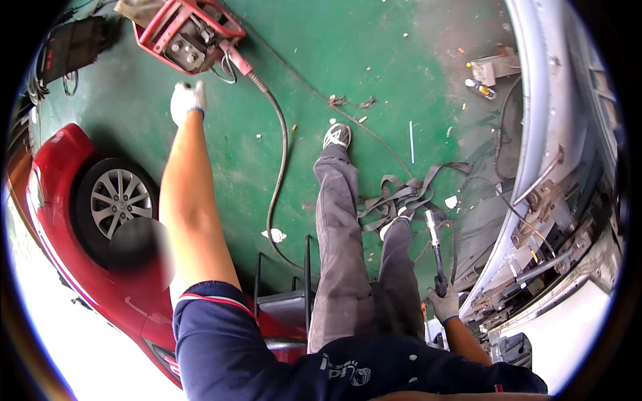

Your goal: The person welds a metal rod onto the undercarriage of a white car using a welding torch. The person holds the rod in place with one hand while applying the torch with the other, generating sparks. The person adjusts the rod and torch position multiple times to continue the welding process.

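Note:
My left arm stretches far forward. Its white-gloved hand (188,105) is just short of the control panel of a red-framed welding machine (190,53); the fingers look curled together, with a small dark spot at their tips that I cannot make out. Knobs show on the panel, and a thick cable with a pink-red plug (237,59) leaves its right side. Low on the right, my gloved right hand (444,305) is closed round the black handle of a welding torch (436,254). The torch's pale metal nozzle points forward, away from me.
A red car (60,194) with a silver-spoked wheel (120,197) stands at left. Grey straps (414,194) lie tangled by my right foot. The welding cable (283,140) crosses the green floor. Bare vehicle bodywork (535,134) lines the right; a black-framed stool (284,304) is beside my legs.

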Demonstrator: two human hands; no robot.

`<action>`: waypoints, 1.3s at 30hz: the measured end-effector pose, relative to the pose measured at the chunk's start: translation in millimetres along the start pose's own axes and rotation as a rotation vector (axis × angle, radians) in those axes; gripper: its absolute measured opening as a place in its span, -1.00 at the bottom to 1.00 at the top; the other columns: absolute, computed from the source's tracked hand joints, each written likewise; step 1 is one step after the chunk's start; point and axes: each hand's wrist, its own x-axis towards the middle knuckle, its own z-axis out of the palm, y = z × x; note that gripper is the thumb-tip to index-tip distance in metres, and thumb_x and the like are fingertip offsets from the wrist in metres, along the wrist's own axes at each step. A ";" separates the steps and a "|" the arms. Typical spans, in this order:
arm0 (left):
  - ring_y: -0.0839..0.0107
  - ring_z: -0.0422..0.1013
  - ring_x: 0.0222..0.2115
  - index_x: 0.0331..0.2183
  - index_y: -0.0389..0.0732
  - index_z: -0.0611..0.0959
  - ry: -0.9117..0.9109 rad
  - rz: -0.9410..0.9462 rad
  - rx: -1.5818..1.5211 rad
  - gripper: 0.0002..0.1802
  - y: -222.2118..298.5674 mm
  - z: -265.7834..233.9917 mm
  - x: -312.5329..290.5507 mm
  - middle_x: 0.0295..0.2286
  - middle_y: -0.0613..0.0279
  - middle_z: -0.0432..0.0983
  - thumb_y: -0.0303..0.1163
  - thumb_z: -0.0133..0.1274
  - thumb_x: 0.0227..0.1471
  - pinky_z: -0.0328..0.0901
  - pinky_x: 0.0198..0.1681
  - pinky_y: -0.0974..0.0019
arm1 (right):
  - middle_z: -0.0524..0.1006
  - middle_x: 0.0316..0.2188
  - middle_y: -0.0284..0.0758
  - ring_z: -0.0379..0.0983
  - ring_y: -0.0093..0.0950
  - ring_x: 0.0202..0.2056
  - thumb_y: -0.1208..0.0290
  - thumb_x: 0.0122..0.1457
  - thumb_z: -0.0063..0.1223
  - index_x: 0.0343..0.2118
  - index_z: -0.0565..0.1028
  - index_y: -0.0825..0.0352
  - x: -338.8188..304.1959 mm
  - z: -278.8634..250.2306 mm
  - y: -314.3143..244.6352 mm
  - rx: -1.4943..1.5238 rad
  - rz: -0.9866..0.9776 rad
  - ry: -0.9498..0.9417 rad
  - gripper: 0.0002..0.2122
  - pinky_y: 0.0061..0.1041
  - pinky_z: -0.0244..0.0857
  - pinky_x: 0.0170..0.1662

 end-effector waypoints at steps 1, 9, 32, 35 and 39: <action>-0.03 0.56 0.01 0.00 -0.20 0.67 0.026 0.005 0.001 -0.32 -0.6 7.7 17.6 -0.06 -0.09 0.66 0.17 0.16 0.07 0.41 0.11 0.03 | 0.58 -0.42 -0.36 0.46 -0.56 -0.37 0.36 0.11 0.39 -0.11 0.57 0.38 0.4 0.7 -22.6 -0.054 0.008 -0.008 -0.67 -0.43 0.43 -0.20; -0.06 0.58 -0.04 0.02 -0.15 0.69 0.124 0.116 0.107 -0.31 -7.7 45.9 112.7 -0.08 -0.10 0.67 0.18 0.22 0.04 0.43 0.07 0.01 | 0.48 -0.49 -0.46 0.33 -0.60 -0.42 0.42 0.13 0.35 -0.18 0.54 0.36 29.6 13.3 -74.0 -0.057 0.047 -0.007 -0.75 -0.48 0.33 -0.27; -0.04 0.62 -0.16 -0.17 0.04 0.78 0.133 0.161 0.071 -0.61 -8.9 47.7 105.9 -0.22 -0.03 0.70 0.02 0.28 0.00 0.50 -0.06 0.02 | 0.61 -0.40 -0.35 0.49 -0.57 -0.39 0.43 0.12 0.34 -0.07 0.58 0.36 53.1 21.3 -105.8 -0.152 -0.028 -0.042 -0.69 -0.46 0.44 -0.21; -0.03 0.61 -0.12 -0.11 -0.05 0.75 0.110 0.185 0.032 -0.50 -9.2 45.0 106.1 -0.17 -0.04 0.69 0.05 0.28 -0.02 0.47 -0.01 0.04 | 0.61 -0.40 -0.34 0.50 -0.57 -0.39 0.42 0.12 0.34 -0.07 0.58 0.37 52.4 23.1 -112.4 -0.196 -0.042 -0.055 -0.68 -0.47 0.45 -0.20; -0.04 0.58 -0.06 -0.06 -0.25 0.67 0.135 0.161 -0.120 -0.38 -8.1 25.7 116.7 -0.12 -0.15 0.66 0.05 0.23 0.00 0.40 0.08 0.06 | 0.62 -0.38 -0.31 0.53 -0.55 -0.37 0.40 0.12 0.35 -0.06 0.58 0.36 48.7 23.7 -127.0 -0.212 0.009 -0.076 -0.66 -0.46 0.46 -0.18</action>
